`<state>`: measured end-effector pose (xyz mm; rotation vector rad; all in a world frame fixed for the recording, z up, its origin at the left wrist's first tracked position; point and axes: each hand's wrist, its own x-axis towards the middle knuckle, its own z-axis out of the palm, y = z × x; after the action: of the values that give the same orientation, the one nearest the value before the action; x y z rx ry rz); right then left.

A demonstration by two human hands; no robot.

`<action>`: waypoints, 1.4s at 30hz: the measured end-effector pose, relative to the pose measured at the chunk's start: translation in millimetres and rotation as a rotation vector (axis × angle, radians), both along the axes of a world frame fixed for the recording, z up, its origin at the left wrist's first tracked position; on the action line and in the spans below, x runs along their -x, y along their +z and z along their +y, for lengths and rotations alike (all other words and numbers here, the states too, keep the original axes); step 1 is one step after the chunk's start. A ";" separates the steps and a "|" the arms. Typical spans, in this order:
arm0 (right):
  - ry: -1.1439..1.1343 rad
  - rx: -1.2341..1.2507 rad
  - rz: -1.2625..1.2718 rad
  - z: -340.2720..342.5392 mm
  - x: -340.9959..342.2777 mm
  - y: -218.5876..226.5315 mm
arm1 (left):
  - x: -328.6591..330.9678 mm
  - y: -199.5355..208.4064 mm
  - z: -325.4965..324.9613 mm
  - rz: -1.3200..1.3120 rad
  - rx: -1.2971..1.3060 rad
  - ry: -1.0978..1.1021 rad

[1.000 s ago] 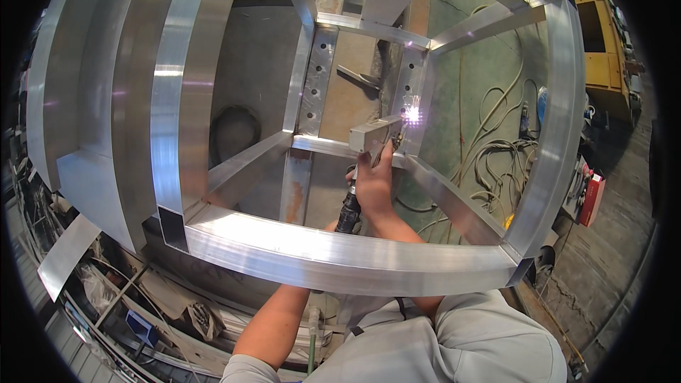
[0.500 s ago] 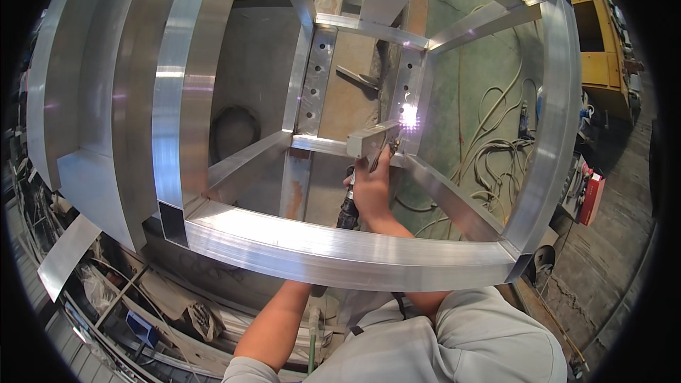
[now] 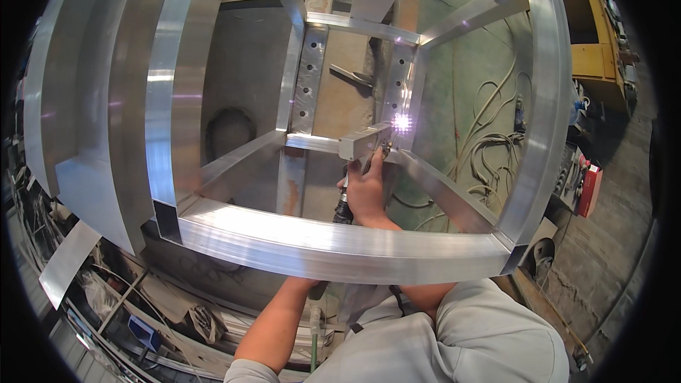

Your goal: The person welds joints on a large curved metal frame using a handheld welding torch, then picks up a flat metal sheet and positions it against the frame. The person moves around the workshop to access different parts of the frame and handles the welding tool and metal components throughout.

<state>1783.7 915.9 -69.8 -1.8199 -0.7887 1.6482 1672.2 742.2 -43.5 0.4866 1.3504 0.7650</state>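
My right hand (image 3: 365, 190) is closed around a welding torch (image 3: 360, 143) with a grey box-shaped body, and its black cable (image 3: 343, 209) runs down behind the front beam. A bright white-violet arc (image 3: 401, 123) glows at the torch's tip. It burns on a metal strip with holes (image 3: 401, 71), on the right side of the frame's inner opening. A second drilled strip (image 3: 306, 89) lies opposite on the left. The front beam (image 3: 340, 248) of the aluminium frame crosses over both my arms. Of my left hand (image 3: 303, 282), only the wrist end shows beneath that beam; its fingers are hidden.
Tall sheet-metal profiles (image 3: 78, 99) stand along the left. Coiled hoses (image 3: 489, 156) lie on the greenish floor inside the frame. A yellow cabinet (image 3: 592, 21) and a red box (image 3: 589, 191) are at the right. Shelving (image 3: 135, 298) with scraps sits at lower left.
The torch and arc have moved slightly toward me along the right-hand drilled strip. The whole view has shifted a little, so the frame appears farther left. My right hand keeps its grip.
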 end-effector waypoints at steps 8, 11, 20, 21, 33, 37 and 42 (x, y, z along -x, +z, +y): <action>0.041 0.059 -0.043 -0.4 -0.5 6.7 | -1.8 -13.0 -19.4 0.166 -0.065 -0.275; 0.041 0.071 -0.066 -0.1 1.1 11.0 | 3.7 -8.0 -17.4 0.160 -0.114 -0.351; 0.106 0.122 -0.122 -0.6 -0.4 12.7 | 1.7 4.2 -10.0 0.352 -0.327 -0.401; 0.112 0.127 -0.121 -1.1 -0.8 12.1 | 2.4 5.9 -9.7 0.320 -0.282 -0.405; 0.110 0.205 -0.194 4.0 1.9 31.7 | 2.8 34.6 10.5 0.124 0.107 -0.435; 0.078 0.195 -0.188 1.3 2.7 27.0 | 0.9 47.5 24.0 0.084 0.202 -0.402; 0.012 0.190 -0.125 -0.7 4.2 25.8 | -5.7 69.2 43.4 0.040 0.228 -0.219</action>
<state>1779.6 915.2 -44.0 -2.0696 -0.7176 1.6793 1677.9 785.7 25.7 0.4612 1.3760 0.4184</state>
